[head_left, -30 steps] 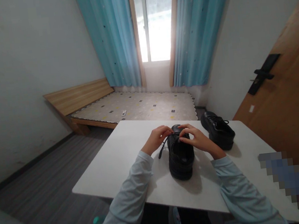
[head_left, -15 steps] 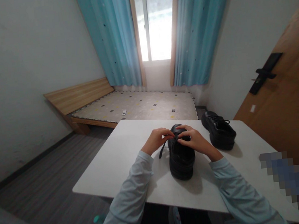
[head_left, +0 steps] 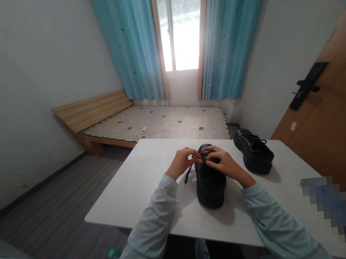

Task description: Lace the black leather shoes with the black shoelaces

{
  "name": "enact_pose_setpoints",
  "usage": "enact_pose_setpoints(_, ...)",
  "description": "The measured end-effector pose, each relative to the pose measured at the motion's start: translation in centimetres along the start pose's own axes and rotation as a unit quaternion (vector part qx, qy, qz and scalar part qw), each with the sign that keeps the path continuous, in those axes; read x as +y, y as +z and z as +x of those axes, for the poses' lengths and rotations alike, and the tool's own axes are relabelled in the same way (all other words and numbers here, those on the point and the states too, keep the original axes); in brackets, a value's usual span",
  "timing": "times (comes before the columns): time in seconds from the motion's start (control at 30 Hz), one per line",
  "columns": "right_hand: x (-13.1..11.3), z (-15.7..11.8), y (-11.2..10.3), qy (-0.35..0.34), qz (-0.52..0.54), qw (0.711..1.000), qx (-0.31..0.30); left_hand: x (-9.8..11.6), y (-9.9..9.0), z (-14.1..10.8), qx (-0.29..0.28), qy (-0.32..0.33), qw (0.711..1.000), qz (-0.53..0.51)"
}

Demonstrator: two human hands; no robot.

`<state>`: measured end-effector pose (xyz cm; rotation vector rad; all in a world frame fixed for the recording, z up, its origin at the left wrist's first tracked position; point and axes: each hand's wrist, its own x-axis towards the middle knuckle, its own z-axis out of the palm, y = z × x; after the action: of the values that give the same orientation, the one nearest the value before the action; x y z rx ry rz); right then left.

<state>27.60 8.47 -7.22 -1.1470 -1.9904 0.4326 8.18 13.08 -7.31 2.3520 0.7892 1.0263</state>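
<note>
Left hand [head_left: 184, 160], right hand [head_left: 223, 164] pinching laces [head_left: 187, 175]; shoe [head_left: 211, 194] black, thick-soled.

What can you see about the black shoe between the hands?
This shoe is black, like smooth leather, with a thick sole. It stands upright on the white table, toe pointing away from the person. The left hand pinches the lace, whose end hangs leftward; the right hand is at the lacing too. Any knot is hidden.
</note>
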Motion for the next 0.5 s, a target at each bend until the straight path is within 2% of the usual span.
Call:
enact_pose_setpoints(0.1,-0.08,0.01,-0.14,-0.005,0.001,1.000,-0.002,0.14,0.02,0.06,0.020,0.000,1.000,-0.009)
enact_pose_setpoints(0.3,-0.28,-0.03,-0.53,-0.004,0.005,1.000,-0.016,-0.01,0.04,0.03,0.069,-0.066,0.994,-0.047)
enact_pose_setpoints(0.5,-0.27,-0.07,-0.80,0.000,0.016,1.000,-0.024,-0.81,0.31,-0.04,0.047,-0.086,0.995,-0.015)
